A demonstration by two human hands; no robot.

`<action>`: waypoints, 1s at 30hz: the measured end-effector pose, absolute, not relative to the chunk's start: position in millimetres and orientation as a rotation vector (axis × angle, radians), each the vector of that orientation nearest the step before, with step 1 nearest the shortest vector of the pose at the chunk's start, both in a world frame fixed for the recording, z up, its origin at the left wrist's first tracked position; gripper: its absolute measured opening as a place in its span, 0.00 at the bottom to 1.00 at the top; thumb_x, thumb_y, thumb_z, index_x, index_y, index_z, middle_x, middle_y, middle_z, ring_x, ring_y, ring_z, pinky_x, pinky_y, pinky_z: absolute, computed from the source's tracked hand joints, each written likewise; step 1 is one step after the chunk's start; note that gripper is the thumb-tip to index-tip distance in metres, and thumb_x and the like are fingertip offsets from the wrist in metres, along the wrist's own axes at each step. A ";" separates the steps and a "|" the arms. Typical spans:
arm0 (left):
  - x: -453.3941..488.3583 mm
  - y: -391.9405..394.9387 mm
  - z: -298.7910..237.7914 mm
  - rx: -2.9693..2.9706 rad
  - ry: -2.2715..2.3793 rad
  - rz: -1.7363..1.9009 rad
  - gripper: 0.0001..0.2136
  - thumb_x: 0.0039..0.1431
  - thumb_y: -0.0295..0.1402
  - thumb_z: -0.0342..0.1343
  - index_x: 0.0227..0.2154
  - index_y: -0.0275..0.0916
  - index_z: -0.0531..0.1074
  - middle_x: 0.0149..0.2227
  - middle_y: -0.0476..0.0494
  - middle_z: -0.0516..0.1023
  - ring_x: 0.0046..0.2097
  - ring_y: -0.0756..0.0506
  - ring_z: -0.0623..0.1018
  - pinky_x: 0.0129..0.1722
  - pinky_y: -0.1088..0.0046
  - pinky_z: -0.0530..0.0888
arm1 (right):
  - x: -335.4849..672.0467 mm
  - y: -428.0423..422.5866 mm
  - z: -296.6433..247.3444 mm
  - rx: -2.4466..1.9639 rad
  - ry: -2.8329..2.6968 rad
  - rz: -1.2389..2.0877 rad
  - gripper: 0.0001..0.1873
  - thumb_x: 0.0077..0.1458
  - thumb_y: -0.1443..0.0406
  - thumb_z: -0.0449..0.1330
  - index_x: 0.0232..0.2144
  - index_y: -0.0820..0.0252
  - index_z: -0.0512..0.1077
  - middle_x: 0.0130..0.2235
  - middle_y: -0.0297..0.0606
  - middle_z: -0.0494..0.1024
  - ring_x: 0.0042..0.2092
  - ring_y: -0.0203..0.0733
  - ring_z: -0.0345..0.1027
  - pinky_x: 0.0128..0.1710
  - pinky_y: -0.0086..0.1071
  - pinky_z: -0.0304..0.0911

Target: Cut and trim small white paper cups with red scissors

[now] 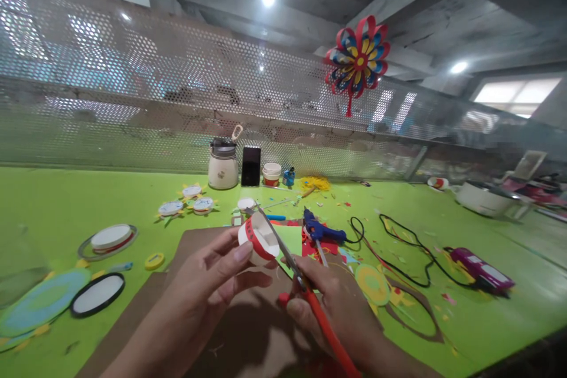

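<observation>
My left hand (213,276) holds a short white paper cup (246,241) with a red band, tilted, with its opening turned to the right. The thumb presses on its outside and the other fingers lie around and below it. In my right hand (334,286) are scissors (325,325) with red handles. Their blades point up and left and overlap the cup's open side; I cannot tell whether they are cutting into the wall. Below both hands lies brown cardboard (195,242). A light green paper sheet (290,242) is just behind the scissors.
A blue glue gun (326,231) lies to the right, its black cord near a purple power strip (481,270). Decorated paper discs (202,205) and a black ring (98,294) lie left. A jug (223,168), phone (251,166) and white tub (271,174) stand behind. A paper flower (359,62) hangs above.
</observation>
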State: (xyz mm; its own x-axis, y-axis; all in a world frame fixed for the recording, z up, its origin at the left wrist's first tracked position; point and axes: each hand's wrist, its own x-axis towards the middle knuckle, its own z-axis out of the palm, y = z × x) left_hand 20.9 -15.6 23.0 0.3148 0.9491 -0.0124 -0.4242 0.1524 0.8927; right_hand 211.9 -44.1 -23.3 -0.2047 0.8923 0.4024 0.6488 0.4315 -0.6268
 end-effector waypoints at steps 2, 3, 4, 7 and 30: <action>20.2 -15.2 22.1 0.958 0.683 1.116 0.09 0.54 0.36 0.65 0.37 0.41 0.81 0.41 0.41 0.82 0.40 0.43 0.79 0.36 0.71 0.77 | 212.1 -44.0 -23.5 -1.275 -1.936 0.422 0.14 0.54 0.60 0.60 0.41 0.59 0.74 0.29 0.33 0.74 0.30 0.38 0.64 0.29 0.27 0.60; 19.4 -14.9 21.6 0.958 0.687 1.127 0.08 0.53 0.37 0.65 0.36 0.42 0.81 0.41 0.41 0.82 0.40 0.43 0.79 0.36 0.71 0.77 | 212.5 -43.8 -24.0 -1.260 -1.940 0.421 0.13 0.54 0.59 0.60 0.40 0.59 0.74 0.28 0.33 0.74 0.30 0.38 0.64 0.29 0.27 0.60; 18.3 -14.3 21.1 0.957 0.697 1.135 0.09 0.53 0.37 0.65 0.37 0.43 0.82 0.42 0.42 0.82 0.40 0.43 0.79 0.36 0.71 0.77 | 212.9 -43.6 -24.7 -1.245 -1.947 0.419 0.13 0.54 0.58 0.60 0.40 0.60 0.74 0.28 0.33 0.74 0.30 0.38 0.63 0.29 0.27 0.60; 14.4 -11.7 19.5 0.978 0.719 1.108 0.11 0.52 0.36 0.66 0.39 0.44 0.82 0.43 0.42 0.82 0.40 0.44 0.78 0.37 0.71 0.76 | 214.3 -43.2 -26.5 -1.224 -1.960 0.422 0.16 0.55 0.57 0.59 0.41 0.61 0.74 0.28 0.34 0.74 0.29 0.38 0.63 0.29 0.27 0.61; 6.6 -4.0 14.9 0.932 0.648 1.027 0.09 0.53 0.39 0.65 0.35 0.42 0.83 0.37 0.43 0.82 0.36 0.47 0.77 0.35 0.74 0.77 | 213.2 -43.8 -28.4 -1.225 -1.965 0.392 0.15 0.54 0.58 0.60 0.41 0.60 0.74 0.29 0.34 0.74 0.29 0.38 0.64 0.29 0.27 0.60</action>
